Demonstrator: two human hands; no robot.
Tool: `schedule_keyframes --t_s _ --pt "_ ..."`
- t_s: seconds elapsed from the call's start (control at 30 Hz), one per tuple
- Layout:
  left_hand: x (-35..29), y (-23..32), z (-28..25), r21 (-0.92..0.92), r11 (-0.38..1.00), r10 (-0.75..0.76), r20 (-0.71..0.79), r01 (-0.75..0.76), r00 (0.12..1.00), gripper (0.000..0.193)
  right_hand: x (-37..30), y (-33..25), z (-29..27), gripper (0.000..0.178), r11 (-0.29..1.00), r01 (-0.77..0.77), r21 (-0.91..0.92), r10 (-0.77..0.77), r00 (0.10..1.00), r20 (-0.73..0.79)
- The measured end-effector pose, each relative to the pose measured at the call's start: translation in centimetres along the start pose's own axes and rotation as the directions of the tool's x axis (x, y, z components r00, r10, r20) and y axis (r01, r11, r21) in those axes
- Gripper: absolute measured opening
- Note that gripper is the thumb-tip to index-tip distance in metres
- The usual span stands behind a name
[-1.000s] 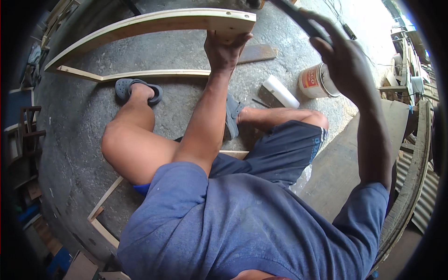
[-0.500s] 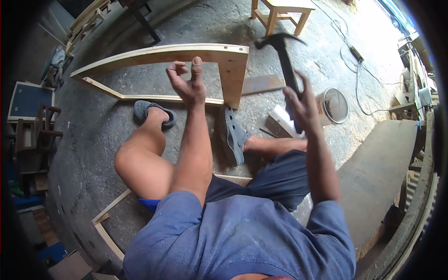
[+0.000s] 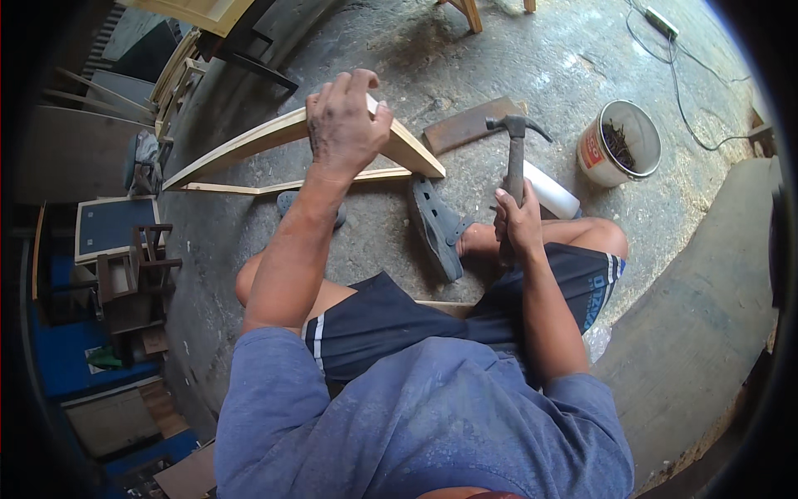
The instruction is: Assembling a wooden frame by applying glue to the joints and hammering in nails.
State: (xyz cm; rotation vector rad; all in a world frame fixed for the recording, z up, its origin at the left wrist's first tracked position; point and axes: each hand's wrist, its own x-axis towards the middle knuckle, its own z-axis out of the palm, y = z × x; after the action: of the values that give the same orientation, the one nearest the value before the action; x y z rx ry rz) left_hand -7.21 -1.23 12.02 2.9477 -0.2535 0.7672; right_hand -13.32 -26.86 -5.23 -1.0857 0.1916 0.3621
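A pale wooden frame [image 3: 241, 152] stands on edge on the floor in front of my feet. My left hand [image 3: 345, 125] is closed over its top edge near the right corner, the back of the hand toward me and covering part of the board. Over my lap, apart from the frame, my right hand [image 3: 521, 223] grips a claw hammer [image 3: 516, 154] by its handle. The hammer is held with its head up and away from me. The frame's short right-hand board [image 3: 413, 152] meets the floor beside my grey clog [image 3: 439, 235].
A bucket [image 3: 592, 155] with dark nail-like bits stands at the right. Near it lie a white cylinder [image 3: 551, 193] and a brown flat board [image 3: 472, 125]. A cable and power strip [image 3: 661, 23] stretch behind. Small wooden furniture [image 3: 125, 279] crowds the left; a large panel [image 3: 690, 287] lies right.
My left hand, earlier raised with its fingers partly curled, now grips the frame's top edge. The frame has tilted. The hammer has come lower and nearer my body. The view has shifted.
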Motion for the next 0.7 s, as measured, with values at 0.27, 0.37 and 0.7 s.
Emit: schedule_keyframes --t_s 0.27,0.37,0.7 --pt "0.4 -1.9 -3.0 -0.315 0.947 0.003 0.218 0.068 0.976 0.047 -0.2 -1.6 -0.6 0.033 0.998 0.065 -0.027 -0.063 0.995 0.072" --pt "1.2 -5.5 -6.1 -0.217 0.969 -0.009 0.45 0.119 0.893 0.065 -0.6 -1.0 -1.0 0.032 0.999 0.029 -0.022 -0.027 0.996 0.086" --pt "0.3 -13.7 -5.2 -0.058 0.987 -0.08 0.645 0.153 0.76 0.048 -1.4 -8.6 3.1 0.045 0.806 0.1 -0.583 -0.052 0.994 0.098"
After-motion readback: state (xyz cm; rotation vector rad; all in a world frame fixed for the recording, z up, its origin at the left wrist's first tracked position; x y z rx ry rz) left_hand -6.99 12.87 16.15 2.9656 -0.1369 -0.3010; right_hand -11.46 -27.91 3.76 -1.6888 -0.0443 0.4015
